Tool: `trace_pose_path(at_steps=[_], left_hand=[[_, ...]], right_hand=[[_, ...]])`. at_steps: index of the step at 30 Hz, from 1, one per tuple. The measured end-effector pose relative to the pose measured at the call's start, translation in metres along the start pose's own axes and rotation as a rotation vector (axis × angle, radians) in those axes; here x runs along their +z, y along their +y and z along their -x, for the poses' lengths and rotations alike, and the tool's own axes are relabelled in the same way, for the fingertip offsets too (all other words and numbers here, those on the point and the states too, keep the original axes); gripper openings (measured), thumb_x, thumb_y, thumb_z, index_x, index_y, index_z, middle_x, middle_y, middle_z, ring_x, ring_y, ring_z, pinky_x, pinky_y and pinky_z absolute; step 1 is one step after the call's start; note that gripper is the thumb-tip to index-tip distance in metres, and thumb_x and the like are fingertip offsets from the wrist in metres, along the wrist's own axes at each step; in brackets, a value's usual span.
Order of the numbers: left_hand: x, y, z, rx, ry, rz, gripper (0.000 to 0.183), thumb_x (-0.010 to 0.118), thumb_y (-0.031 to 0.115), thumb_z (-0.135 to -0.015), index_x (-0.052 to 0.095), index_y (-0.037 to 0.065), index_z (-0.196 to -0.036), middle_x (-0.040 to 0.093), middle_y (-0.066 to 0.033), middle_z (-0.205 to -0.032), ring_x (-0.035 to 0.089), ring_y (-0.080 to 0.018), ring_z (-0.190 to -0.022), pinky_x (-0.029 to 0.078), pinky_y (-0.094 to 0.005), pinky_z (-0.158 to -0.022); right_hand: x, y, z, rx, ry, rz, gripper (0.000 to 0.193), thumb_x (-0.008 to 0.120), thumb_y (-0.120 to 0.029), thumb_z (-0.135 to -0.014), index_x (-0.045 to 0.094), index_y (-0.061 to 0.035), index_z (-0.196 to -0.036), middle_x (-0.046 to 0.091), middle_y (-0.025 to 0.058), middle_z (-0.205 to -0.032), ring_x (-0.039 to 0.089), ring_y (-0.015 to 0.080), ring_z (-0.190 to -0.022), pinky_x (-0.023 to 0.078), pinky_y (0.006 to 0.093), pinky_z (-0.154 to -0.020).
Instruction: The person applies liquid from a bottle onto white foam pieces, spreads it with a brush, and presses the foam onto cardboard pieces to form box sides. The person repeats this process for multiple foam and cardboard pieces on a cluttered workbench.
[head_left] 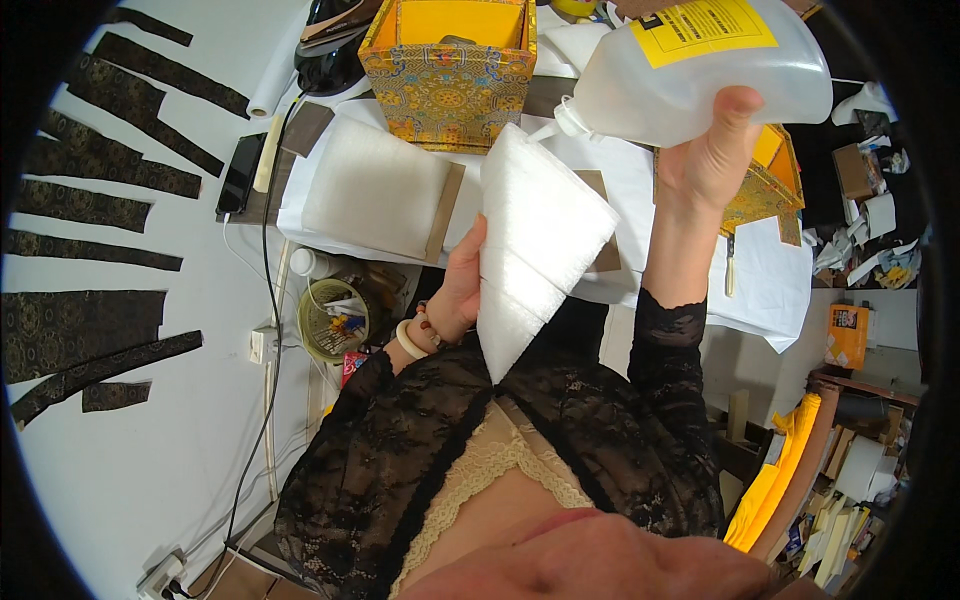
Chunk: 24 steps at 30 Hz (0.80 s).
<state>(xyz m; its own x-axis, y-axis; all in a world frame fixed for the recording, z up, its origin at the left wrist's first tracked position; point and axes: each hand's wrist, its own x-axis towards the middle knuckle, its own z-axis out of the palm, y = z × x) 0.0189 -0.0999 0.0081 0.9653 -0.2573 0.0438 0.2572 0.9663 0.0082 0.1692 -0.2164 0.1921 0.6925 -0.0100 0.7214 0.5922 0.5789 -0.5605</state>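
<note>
Looks mid-job. See patterned box point(445, 100) beyond left hand point(463, 285), apparently built. Got bottle point(690, 90) tipped in right hand point(710, 160), closed round it as far as visible. Got foam point(545, 235) in left, pinched between thumb and hidden fingers. See pad point(370, 190) beyond and left of that grip, probably still to do. Have nozzle point(546, 131) at foam's upper edge, likely gluing; can't confirm contact or coverage.

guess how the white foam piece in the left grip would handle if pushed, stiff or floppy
The white foam piece is probably light, given its foamy texture. It seems fairly stiff, showing no obvious sag in the left grip, but might flex along its visible lines.
</note>
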Motion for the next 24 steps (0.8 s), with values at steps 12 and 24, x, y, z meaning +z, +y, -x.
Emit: trace_pose_path(at_steps=[12,24], left_hand=[[-0.005,0.005,-0.002,-0.016,-0.134,0.142,0.066,0.046,0.05,-0.096,0.037,0.003,-0.141,0.049,-0.0166,-0.136,0.054,-0.0297,-0.121,0.047,-0.0461,-0.1],[-0.017,0.017,-0.008,-0.039,-0.122,0.057,0.068,0.047,0.053,-0.094,0.037,0.005,-0.142,0.049,-0.0164,-0.138,0.053,-0.0311,-0.122,0.048,-0.047,-0.099]], right_hand=[[-0.042,-0.006,0.004,0.095,0.054,0.196,0.096,0.077,-0.06,-0.066,0.04,-0.0059,-0.135,0.054,0.0107,-0.126,0.054,0.0249,-0.119,0.048,0.0425,-0.099],[-0.061,-0.021,0.009,0.094,0.044,0.207,0.097,0.076,-0.063,-0.063,0.042,-0.0074,-0.135,0.058,0.0123,-0.122,0.061,0.0273,-0.11,0.053,0.0452,-0.094]])
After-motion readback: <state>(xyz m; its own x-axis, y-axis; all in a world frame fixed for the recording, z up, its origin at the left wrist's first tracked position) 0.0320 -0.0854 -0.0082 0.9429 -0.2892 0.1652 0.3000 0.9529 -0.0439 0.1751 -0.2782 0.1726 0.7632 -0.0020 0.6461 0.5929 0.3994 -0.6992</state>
